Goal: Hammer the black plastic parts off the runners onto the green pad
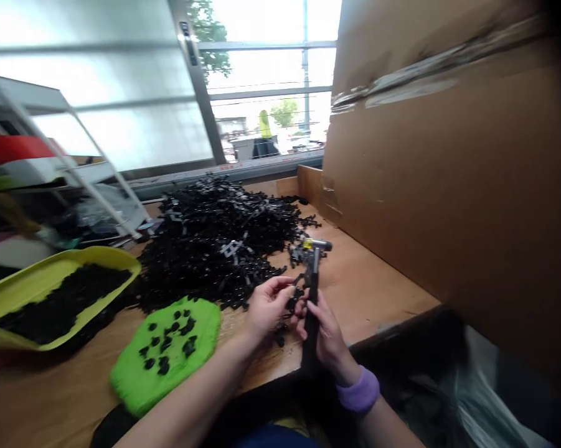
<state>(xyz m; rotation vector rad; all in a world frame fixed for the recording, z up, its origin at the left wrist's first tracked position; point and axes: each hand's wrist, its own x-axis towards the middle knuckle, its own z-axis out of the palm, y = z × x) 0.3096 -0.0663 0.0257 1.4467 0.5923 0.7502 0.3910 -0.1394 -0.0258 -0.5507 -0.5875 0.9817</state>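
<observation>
My right hand [325, 326] is closed around the black handle of a small hammer [312, 286], whose head with a yellow end and a dark end points up. My left hand [269, 306] pinches a small black plastic part [295, 300] close beside the hammer handle; the fingers of my right hand are near it too, and whether they touch it I cannot tell. Behind both hands rises a large heap of black plastic pieces [224, 230]. To the left lies a bright green slab [168, 389] with several small black parts on top.
A yellow tray [32, 267] of small black pieces stands at the left on the wooden table [368, 286]. A big cardboard box [439, 162] walls off the right side. White shelving [88, 134] and a window are behind. The table's front edge runs just below my hands.
</observation>
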